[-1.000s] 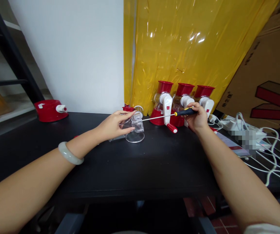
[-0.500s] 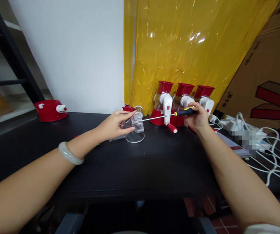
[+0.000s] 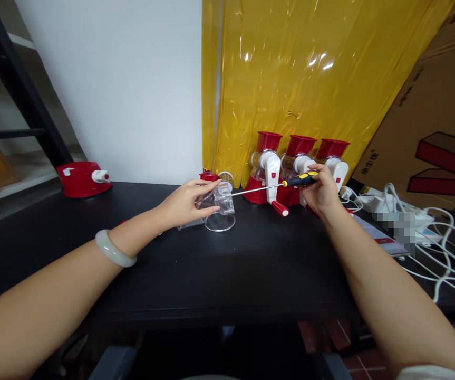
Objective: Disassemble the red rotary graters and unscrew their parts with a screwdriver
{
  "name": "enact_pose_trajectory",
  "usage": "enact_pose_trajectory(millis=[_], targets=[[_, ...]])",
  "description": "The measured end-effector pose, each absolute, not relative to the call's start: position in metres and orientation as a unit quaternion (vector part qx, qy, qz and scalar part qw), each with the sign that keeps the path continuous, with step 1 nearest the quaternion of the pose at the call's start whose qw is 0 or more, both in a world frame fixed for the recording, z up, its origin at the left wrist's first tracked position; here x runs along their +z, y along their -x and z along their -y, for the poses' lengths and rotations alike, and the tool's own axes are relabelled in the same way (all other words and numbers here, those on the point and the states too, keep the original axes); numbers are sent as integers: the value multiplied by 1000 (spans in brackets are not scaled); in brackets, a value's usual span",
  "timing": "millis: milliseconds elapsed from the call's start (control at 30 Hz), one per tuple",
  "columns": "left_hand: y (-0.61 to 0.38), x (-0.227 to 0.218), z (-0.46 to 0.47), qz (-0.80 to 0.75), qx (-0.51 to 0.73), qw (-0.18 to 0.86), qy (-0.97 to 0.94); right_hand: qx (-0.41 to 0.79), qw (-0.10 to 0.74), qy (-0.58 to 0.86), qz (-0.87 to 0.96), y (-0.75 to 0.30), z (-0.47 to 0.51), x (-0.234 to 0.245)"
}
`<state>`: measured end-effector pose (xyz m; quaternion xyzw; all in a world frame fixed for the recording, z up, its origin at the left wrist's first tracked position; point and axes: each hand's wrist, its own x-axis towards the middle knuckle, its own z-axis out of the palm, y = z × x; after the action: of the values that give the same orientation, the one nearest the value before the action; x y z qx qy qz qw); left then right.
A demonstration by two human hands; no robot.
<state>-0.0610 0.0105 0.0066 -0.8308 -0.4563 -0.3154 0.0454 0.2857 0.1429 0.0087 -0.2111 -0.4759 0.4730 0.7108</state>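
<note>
Holding the clear plastic housing steady on the black table with our left hand — fingers curled over its top, thumb along the near side. Our right hand is closed around the black-and-yellow handle of a screwdriver. The metal shaft runs nearly level from the right hand toward the left, and its tip meets the housing just at the left fingertips. Whether the tip sits in a screw we cannot tell. The housing rests on the table between the two hands, closer to the left.

Just behind the right hand stand three red-and-white rotary graters in a row; the white crank of the one nearest the left hand hangs below the shaft. A small red part and a metal drum sit just beyond the left fingertips. Far out past the left hand — a red base with a white knob. White cables lie on the outer side of the right forearm. A pale bangle rings the left wrist.
</note>
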Motion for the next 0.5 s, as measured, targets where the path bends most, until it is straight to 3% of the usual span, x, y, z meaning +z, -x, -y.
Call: enact_pose_trajectory(millis=[267, 500], targets=[[62, 5, -10, 467, -312, 43, 827, 473, 697, 193, 503, -287, -143, 9], [61, 6, -10, 471, -309, 34, 826, 303, 718, 289, 556, -290, -158, -1]])
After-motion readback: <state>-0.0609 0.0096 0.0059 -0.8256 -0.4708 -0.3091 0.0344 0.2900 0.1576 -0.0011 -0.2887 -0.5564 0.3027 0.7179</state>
